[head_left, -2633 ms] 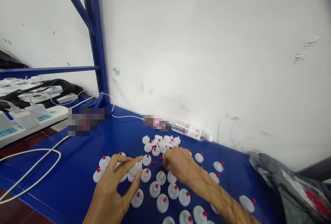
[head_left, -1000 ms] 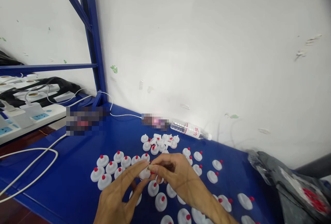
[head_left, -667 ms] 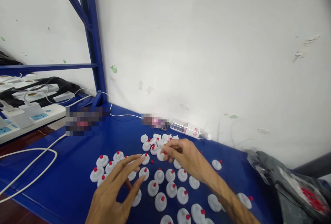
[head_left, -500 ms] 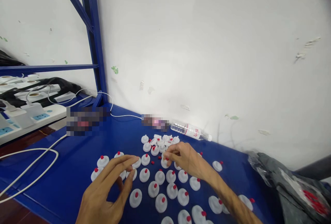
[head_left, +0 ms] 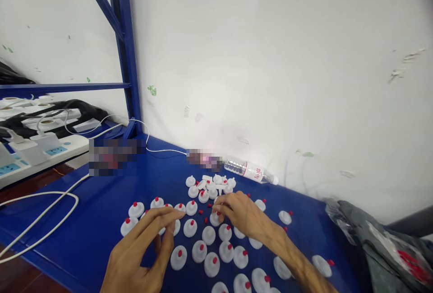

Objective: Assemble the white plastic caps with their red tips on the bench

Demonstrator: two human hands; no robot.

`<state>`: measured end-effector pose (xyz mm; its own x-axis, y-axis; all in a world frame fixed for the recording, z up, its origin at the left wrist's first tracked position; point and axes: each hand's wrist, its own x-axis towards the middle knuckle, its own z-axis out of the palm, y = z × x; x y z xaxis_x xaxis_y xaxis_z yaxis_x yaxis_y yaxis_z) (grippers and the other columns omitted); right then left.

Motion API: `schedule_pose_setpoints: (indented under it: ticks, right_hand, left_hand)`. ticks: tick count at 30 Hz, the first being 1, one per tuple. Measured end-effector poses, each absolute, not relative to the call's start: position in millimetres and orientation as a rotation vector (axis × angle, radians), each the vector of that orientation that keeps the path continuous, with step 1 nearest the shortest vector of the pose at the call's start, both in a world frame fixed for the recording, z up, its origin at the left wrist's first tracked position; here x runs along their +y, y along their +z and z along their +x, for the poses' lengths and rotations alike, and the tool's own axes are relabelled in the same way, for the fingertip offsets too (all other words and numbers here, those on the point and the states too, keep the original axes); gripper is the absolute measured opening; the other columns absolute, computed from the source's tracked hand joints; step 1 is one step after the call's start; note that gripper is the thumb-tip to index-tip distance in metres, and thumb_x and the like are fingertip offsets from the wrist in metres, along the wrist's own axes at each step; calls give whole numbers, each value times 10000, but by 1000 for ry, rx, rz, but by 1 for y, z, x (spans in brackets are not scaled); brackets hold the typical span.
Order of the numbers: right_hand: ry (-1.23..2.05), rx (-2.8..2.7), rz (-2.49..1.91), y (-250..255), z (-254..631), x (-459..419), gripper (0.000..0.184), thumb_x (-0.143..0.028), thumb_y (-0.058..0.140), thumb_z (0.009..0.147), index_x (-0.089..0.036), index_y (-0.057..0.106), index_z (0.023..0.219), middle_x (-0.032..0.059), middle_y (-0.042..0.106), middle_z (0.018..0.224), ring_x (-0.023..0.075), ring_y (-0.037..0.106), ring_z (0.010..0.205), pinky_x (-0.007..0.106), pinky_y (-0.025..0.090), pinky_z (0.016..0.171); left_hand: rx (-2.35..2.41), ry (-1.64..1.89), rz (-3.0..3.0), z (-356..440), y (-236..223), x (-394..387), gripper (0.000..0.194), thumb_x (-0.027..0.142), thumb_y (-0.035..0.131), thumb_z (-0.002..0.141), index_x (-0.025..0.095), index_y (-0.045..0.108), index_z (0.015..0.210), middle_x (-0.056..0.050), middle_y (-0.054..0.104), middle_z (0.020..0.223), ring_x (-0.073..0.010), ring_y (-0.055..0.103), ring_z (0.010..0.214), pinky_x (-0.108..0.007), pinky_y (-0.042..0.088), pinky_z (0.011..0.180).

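Several white caps with red tips [head_left: 199, 251] lie in rows on the blue table [head_left: 101, 220]. A small heap of plain white caps [head_left: 211, 183] sits further back, with loose red tips [head_left: 203, 214] in front of it. My left hand [head_left: 142, 252] lies low over the left rows with its fingers stretched out, the fingertips by a cap [head_left: 173, 226]. My right hand [head_left: 241, 215] is curled, its fingertips pinched on a white cap [head_left: 214, 218] just in front of the heap.
A clear water bottle [head_left: 250, 173] lies against the white wall. A white cable [head_left: 40, 220] loops over the table's left side. Power strips [head_left: 30, 148] lie on a shelf at left, beside a blue post [head_left: 125, 58]. A grey bag [head_left: 372, 239] is at right.
The two hands met over one cap, then parted. My right hand reached to the far heap and has drawn back a little with a cap. My left hand settled flat over the left rows.
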<state>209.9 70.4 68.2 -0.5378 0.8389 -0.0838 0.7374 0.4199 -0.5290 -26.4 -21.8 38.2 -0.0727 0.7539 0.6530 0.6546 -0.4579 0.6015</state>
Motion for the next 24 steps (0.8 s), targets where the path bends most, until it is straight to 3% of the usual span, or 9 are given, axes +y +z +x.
schedule_pose_setpoints:
  ticks: [7,11,14,17,21,24]
  right_hand:
    - [519,-2359,-1556,81,215,76,267,-309,446,1015,-256,705,983,-38,745,800,166,671,737,257,402,650]
    - [447,-2346,-1618,76,214,85,111,-324,657,910,-272,724,982,-36,757,862,184,688,834,258,403,669]
    - [405,-2349,-1653,74,214,87,47,-238,708,861,-250,735,824,-22,754,824,196,691,812,260,381,628]
    - [327,-2301,-1680,83,214,77,98,-217,653,907,-244,735,863,-11,754,859,193,685,809,271,402,668]
    - [609,-2237,-1478,106,202,43,101,-307,650,932,-303,748,911,-80,746,847,120,635,656,240,438,650]
    - [898,-2217,-1233,118,188,20,57,-291,709,894,-307,763,898,-111,743,827,79,606,621,190,446,644]
  left_hand:
    - [1594,1545,2096,-26,41,-23,137,304,544,949,310,644,1042,31,709,990,-86,678,647,-139,548,582]
    - [1584,1543,2094,-25,40,-23,131,323,531,960,313,631,1044,32,709,977,-86,674,620,-145,548,549]
    - [1563,1488,2135,-24,38,-22,140,331,528,965,308,616,1071,20,706,1004,-101,700,668,-164,572,597]
    - [1535,1484,2176,-22,36,-21,144,296,511,975,303,606,1084,14,706,1034,-123,738,813,-152,581,634]
    - [1519,1445,2276,-18,32,-22,264,353,542,970,307,581,1227,-6,708,1138,-123,741,835,-147,591,624]
    - [1456,1431,2388,-14,27,-22,427,434,572,954,309,514,1358,-20,713,1209,-151,746,896,-194,615,744]
